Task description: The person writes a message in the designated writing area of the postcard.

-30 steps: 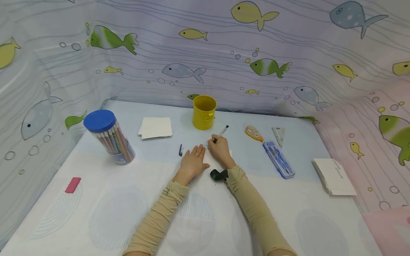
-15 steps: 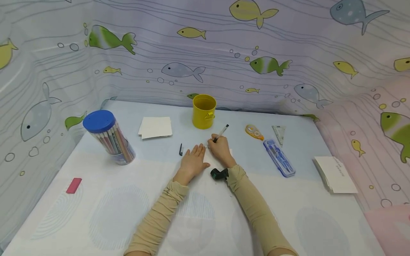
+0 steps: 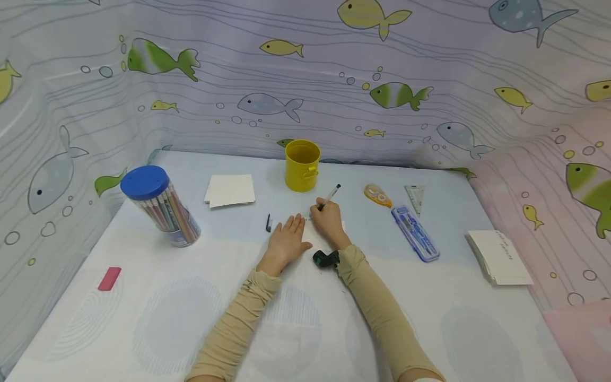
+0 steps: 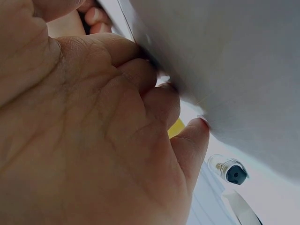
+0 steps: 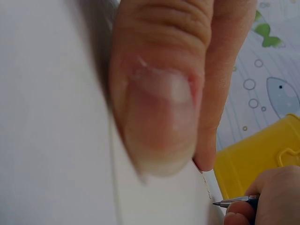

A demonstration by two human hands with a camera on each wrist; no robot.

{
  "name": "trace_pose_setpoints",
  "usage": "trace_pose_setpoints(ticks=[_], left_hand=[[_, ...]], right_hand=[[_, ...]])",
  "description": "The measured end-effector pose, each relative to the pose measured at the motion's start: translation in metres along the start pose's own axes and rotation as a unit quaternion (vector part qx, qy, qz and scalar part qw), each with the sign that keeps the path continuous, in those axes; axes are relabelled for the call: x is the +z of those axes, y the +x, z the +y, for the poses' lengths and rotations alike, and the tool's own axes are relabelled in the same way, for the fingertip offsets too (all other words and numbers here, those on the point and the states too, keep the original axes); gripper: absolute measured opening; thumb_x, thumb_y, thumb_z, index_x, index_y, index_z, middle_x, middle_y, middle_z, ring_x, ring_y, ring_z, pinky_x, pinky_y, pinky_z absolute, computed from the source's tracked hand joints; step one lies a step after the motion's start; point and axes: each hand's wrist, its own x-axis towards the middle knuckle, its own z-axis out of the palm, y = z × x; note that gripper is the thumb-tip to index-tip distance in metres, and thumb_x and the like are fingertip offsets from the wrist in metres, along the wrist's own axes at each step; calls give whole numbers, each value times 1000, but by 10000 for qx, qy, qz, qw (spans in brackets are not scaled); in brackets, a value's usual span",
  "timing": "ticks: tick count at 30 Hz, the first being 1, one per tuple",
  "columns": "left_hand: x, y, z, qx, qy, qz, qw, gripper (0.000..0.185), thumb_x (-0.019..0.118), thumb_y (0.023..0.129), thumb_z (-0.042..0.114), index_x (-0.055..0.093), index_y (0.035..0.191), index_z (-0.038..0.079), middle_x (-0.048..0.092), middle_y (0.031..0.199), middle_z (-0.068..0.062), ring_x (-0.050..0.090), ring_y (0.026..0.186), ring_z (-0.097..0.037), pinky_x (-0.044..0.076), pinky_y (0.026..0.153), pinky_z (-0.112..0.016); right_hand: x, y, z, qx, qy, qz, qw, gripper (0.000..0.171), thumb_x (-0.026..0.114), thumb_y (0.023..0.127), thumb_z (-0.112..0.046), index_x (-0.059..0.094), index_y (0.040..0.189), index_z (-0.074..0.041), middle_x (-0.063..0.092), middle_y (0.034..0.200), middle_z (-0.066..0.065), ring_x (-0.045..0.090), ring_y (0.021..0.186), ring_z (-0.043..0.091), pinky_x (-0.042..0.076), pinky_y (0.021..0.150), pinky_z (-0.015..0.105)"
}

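Note:
My left hand (image 3: 288, 237) lies flat with straight fingers on a white card (image 3: 341, 227) in the middle of the table. In the left wrist view its fingers (image 4: 159, 101) press against the card (image 4: 234, 61). Just to the right, my right hand (image 3: 325, 215) grips a pen (image 3: 330, 196) with the tip down on the card. The right wrist view shows the pen tip (image 5: 229, 203) at the card's (image 5: 47, 122) far edge. A small dark pen cap (image 3: 269, 223) lies left of my left hand. Both arms wear beige sleeves.
A yellow cup (image 3: 302, 165) stands just behind the hands. At the left are a blue-lidded pencil jar (image 3: 159, 206), a white card stack (image 3: 230, 190) and a pink eraser (image 3: 109, 278). At the right lie correction tape (image 3: 378, 195), a set square (image 3: 415, 196), a blue case (image 3: 414, 233) and more cards (image 3: 498, 257).
Both hands stay where they were, the pen still on the card. Only the head view drifts slightly.

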Motion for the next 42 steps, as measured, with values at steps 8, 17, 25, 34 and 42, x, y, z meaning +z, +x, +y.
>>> trace_pose_setpoints(ticks=[8, 17, 25, 34, 42], left_hand=[[0, 0, -1, 28, 5, 33, 10000, 74, 45, 99, 47, 20, 154, 4, 15, 163, -11, 15, 152, -26, 18, 123, -47], [1, 1, -2, 24, 56, 25, 10000, 73, 44, 100, 47, 19, 155, 5, 14, 163, -10, 14, 152, -26, 18, 123, -47], [2, 2, -1, 42, 60, 29, 10000, 73, 44, 100, 47, 20, 155, 5, 15, 163, -10, 14, 152, -26, 19, 123, -47], [1, 0, -1, 43, 106, -7, 9999, 74, 44, 100, 48, 19, 155, 5, 14, 163, -11, 15, 152, -26, 19, 123, -47], [1, 2, -1, 28, 122, 9, 9999, 74, 43, 100, 48, 18, 155, 5, 14, 163, -10, 14, 152, -26, 18, 123, -47]], right_hand=[[1, 0, -1, -81, -47, -25, 10000, 38, 52, 88, -2, 33, 57, -14, 26, 45, -7, 21, 39, 1, 18, 41, 18], [0, 1, -2, -90, -95, -190, 9997, 39, 51, 89, -4, 33, 57, -14, 29, 44, -6, 24, 38, 4, 19, 40, 18], [-1, -1, -1, -40, -6, 110, 9999, 38, 51, 88, -2, 33, 56, -13, 24, 46, -6, 19, 40, 3, 17, 41, 18], [-1, -1, -1, 13, -38, -56, 10000, 37, 52, 87, -2, 34, 56, -13, 28, 45, -6, 22, 40, 3, 19, 41, 19], [-1, 1, -2, -80, -75, 18, 9999, 37, 51, 87, -3, 34, 56, -14, 26, 46, -6, 22, 41, 5, 18, 43, 20]])
